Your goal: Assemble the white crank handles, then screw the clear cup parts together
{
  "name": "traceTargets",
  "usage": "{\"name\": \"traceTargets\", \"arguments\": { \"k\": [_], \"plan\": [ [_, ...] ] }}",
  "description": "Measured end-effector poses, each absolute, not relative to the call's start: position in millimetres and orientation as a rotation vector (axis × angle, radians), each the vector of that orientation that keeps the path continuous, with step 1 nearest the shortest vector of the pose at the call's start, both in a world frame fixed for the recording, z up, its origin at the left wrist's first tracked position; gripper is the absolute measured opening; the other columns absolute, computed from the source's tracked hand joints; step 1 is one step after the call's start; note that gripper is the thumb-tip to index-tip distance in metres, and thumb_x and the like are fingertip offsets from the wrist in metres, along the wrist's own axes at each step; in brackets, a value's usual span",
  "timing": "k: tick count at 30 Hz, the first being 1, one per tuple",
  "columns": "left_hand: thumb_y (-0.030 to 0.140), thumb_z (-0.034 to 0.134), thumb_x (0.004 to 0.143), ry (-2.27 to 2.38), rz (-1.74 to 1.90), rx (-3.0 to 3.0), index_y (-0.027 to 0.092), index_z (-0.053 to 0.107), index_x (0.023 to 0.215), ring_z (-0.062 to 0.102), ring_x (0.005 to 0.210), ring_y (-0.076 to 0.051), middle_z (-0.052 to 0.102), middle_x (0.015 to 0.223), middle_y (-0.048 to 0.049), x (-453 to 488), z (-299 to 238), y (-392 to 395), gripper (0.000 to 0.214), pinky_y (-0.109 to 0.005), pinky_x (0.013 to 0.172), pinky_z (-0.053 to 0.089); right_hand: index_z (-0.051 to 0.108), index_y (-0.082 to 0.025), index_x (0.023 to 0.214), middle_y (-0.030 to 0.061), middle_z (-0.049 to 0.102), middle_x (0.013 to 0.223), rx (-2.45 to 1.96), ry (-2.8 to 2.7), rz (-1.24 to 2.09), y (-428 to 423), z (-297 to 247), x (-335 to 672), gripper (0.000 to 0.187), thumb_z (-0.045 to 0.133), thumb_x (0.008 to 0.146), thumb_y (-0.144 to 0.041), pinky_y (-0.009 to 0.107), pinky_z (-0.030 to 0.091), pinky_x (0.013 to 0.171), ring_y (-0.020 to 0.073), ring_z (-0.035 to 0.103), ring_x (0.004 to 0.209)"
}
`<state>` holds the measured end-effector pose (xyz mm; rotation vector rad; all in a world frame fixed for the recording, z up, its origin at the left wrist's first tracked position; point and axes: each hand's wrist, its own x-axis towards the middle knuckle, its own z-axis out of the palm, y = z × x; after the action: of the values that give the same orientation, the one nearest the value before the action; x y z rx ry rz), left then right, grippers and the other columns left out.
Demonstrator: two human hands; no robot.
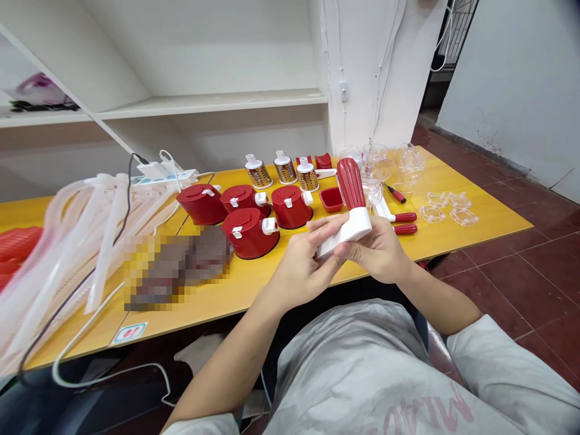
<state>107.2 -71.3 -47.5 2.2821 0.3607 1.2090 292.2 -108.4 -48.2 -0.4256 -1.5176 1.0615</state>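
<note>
Head view: a yellow table (238, 291) spans the scene, pale tubes (113, 211) heaped at its left end. Four red bases (248, 232) stand near the middle. The left hand (303, 260) is closed round the lower end of a crank (357, 212), pinching its white arm (351, 229) between thumb and fingers. The right hand (380, 251) holds the same arm from the other side, its thumb pressed to the lower edge; how its hidden fingers sit, I cannot tell. The crank is between both hands, near the table's front edge, its red grip (350, 181) pointing up with a slight tilt. Behind the bases stand three drums (285, 169); clear rings (448, 205) lie at the right. A firm left pinch, with the right hand bracing close to the grip's joint, should resist twisting; even thumb pressure should prevent slips.
</note>
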Motion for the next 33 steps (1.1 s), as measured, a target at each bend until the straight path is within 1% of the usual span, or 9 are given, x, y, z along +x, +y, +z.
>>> {"name": "traceTargets", "arguments": {
  "k": [8, 12, 14, 17, 19, 22, 24, 29, 33],
  "plan": [
    [0.038, 0.066, 0.113, 0.430, 1.271, 2.317, 0.015, 0.078, 0.126, 0.046, 0.057, -0.011, 0.064, 0.074, 0.0013, 110.8, -45.4, -75.7, 0.029, -0.023, 0.052, 0.039, 0.086, -0.021, 0.105, 0.0119, 0.088, 0.114, -0.452, -1.420, 1.087, -107.4, -47.3, 289.3, 0.046, 0.100, 0.084, -0.059, 0.041, 0.069, 0.109, 0.0271, 0.084, 0.118],
    [0.039, 0.071, 0.112, 0.397, 1.203, 2.267, 0.016, 0.074, 0.144, 0.054, 0.058, -0.013, 0.069, 0.077, -0.0001, 111.6, -47.8, -75.2, 0.040, -0.024, 0.054, 0.044, 0.086, -0.020, 0.110, 0.0133, 0.088, 0.121, -0.484, -1.452, 1.072, -108.8, -47.2, 294.6, 0.049, 0.096, 0.087, -0.062, 0.037, 0.071, 0.098, 0.0237, 0.083, 0.106],
    [0.040, 0.074, 0.110, 0.365, 1.181, 2.237, 0.016, 0.073, 0.146, 0.056, 0.059, -0.013, 0.068, 0.076, 0.0005, 111.7, -48.9, -74.4, 0.043, -0.024, 0.055, 0.047, 0.087, -0.020, 0.110, 0.0140, 0.087, 0.120, -0.461, -1.481, 1.065, -109.6, -46.3, 297.7, 0.049, 0.089, 0.093, -0.066, 0.037, 0.070, 0.098, 0.0249, 0.083, 0.110],
    [0.040, 0.075, 0.110, 0.366, 1.143, 2.222, 0.018, 0.075, 0.135, 0.053, 0.059, -0.012, 0.064, 0.074, 0.0021, 114.2, -51.1, -74.7, 0.034, -0.023, 0.055, 0.045, 0.087, -0.019, 0.105, 0.0151, 0.087, 0.116, -0.435, -1.492, 1.067, -109.7, -45.5, 298.8, 0.054, 0.080, 0.098, -0.072, 0.039, 0.069, 0.101, 0.0289, 0.081, 0.122],
    [0.040, 0.072, 0.110, 0.401, 1.125, 2.189, 0.017, 0.075, 0.125, 0.057, 0.062, -0.014, 0.064, 0.076, 0.0010, 117.8, -53.2, -76.3, 0.027, -0.024, 0.056, 0.047, 0.087, -0.018, 0.101, 0.0153, 0.087, 0.114, -0.446, -1.454, 1.053, -108.2, -46.9, 296.3, 0.056, 0.081, 0.096, -0.074, 0.034, 0.069, 0.088, 0.0271, 0.083, 0.111],
    [0.040, 0.070, 0.111, 0.470, 1.125, 2.115, 0.017, 0.072, 0.118, 0.061, 0.064, -0.015, 0.062, 0.078, 0.0003, 123.5, -57.2, -79.0, 0.024, -0.025, 0.057, 0.050, 0.086, -0.017, 0.100, 0.0145, 0.086, 0.113, -0.446, -1.374, 1.055, -103.6, -52.2, 291.1, 0.057, 0.080, 0.097, -0.073, 0.026, 0.060, 0.059, 0.0165, 0.075, 0.074],
    [0.040, 0.070, 0.111, 0.500, 1.140, 2.093, 0.017, 0.072, 0.122, 0.060, 0.062, -0.015, 0.061, 0.077, 0.0013, 125.2, -59.6, -79.3, 0.025, -0.026, 0.056, 0.050, 0.085, -0.016, 0.101, 0.0144, 0.086, 0.114, -0.446, -1.340, 1.088, -99.7, -55.5, 289.6, 0.057, 0.078, 0.099, -0.073, 0.024, 0.054, 0.052, 0.0120, 0.068, 0.063],
    [0.039, 0.067, 0.113, 0.517, 1.151, 2.139, 0.015, 0.068, 0.148, 0.059, 0.057, -0.013, 0.065, 0.073, 0.0024, 120.0, -60.4, -75.6, 0.043, -0.022, 0.052, 0.048, 0.082, -0.018, 0.115, 0.0148, 0.085, 0.122, -0.422, -1.384, 1.233, -91.8, -55.4, 293.4, 0.063, 0.086, 0.091, -0.075, 0.023, 0.058, 0.058, 0.0129, 0.071, 0.073],
    [0.039, 0.064, 0.114, 0.551, 1.142, 2.167, 0.011, 0.069, 0.149, 0.067, 0.062, -0.016, 0.071, 0.078, -0.0019, 115.2, -54.8, -76.5, 0.045, -0.023, 0.055, 0.051, 0.079, -0.018, 0.106, 0.0106, 0.087, 0.112, -0.363, -1.392, 1.206, -92.6, -51.6, 292.6, 0.052, 0.099, 0.084, -0.061, 0.021, 0.056, 0.055, 0.0115, 0.071, 0.071]
  ]
}}
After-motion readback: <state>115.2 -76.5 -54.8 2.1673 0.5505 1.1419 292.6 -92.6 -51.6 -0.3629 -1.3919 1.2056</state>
